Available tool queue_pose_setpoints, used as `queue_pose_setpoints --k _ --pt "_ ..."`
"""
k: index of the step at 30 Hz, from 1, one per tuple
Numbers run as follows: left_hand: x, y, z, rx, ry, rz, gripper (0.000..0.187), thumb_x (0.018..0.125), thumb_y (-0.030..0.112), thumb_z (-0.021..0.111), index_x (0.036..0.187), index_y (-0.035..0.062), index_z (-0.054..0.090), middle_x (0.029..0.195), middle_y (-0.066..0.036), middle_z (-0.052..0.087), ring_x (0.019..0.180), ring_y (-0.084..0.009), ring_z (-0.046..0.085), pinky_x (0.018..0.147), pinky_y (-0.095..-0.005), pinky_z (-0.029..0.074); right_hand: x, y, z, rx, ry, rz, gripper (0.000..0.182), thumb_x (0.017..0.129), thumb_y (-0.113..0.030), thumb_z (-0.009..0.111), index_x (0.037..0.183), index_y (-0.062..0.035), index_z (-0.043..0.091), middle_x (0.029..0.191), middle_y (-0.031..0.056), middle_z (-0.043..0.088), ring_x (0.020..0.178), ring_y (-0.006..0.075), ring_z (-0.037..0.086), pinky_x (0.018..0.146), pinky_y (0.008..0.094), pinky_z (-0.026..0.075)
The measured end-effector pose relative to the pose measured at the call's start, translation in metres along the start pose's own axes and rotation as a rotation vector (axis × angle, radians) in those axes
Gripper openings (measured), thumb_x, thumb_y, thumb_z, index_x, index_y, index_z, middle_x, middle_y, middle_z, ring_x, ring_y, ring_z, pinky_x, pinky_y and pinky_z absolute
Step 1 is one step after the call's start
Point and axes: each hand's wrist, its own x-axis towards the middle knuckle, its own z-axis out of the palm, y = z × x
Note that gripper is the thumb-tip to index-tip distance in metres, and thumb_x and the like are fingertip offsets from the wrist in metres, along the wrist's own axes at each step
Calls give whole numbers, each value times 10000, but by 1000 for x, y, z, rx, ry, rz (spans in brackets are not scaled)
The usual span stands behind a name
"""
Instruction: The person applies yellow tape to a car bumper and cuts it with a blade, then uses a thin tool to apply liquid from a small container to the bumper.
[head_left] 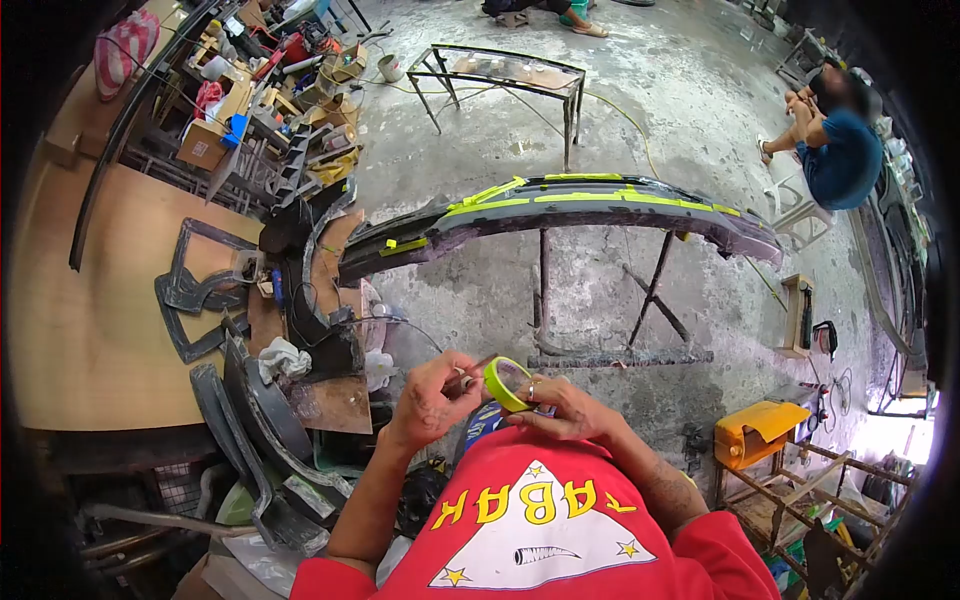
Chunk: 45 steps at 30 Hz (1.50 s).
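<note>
A roll of lime-yellow masking tape [492, 384] is held in front of my red shirt. My right hand [566, 410] grips the roll from its right side, a ring showing on one finger. Close to the roll's left edge, my left hand [436, 400] has thumb and fingers pinched together; what they hold, if anything, is too small to make out. Beyond both hands a long dark car bumper [560, 216] lies across a metal stand [655, 290]. Strips of the same lime-yellow tape [640, 197] run along the bumper's upper side.
Dark curved panels [240, 430] and a crumpled white cloth [285, 358] are at my left, near a wooden board [100, 300]. A metal frame table [510, 72] stands farther off. One person [845, 150] sits at right, above a yellow container [760, 432].
</note>
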Motion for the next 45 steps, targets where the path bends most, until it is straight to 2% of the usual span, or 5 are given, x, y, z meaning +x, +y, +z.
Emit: queue_pose_setpoints --k 8,15,27,34,45 --pt "-1 4 3 -220 -7 -160 202 828 4 705 1024 19 659 886 -23 626 601 -52 541 510 -217 421 -6 -9 -15 208 86 407 207 881 -207 718 971 -25 677 718 14 628 658 90 562 592 269 431" --pt "5 14 11 -158 -177 189 294 818 -64 713 1089 49 710 1139 -104 637 994 -204 667 834 -295 574 -3 17 -27 582 19 414 259 906 -254 711 1042 -34 683 808 -27 633 720 53 530 595 238 403" --pt "-4 4 19 -125 -201 329 210 824 -38 714 1021 25 675 1087 -118 641 942 -224 662 787 -302 554 -3 52 -6 1306 -255 420 259 967 -293 602 971 -35 585 702 -46 419 583 62 340 506 222 269" --pt "-16 -5 29 -97 -143 242 143 893 8 644 1011 4 563 1009 -99 589 762 -201 592 679 -252 483 -4 48 14 1107 -28 518 342 971 -380 576 1023 -42 587 727 -40 455 557 60 374 486 210 278" --pt "-28 -16 34 -142 -65 275 210 833 15 731 1034 1 671 1045 -133 652 863 -217 657 721 -295 532 -10 34 14 1145 -39 564 304 1004 -352 543 906 -65 546 716 -36 459 558 44 378 477 204 291"
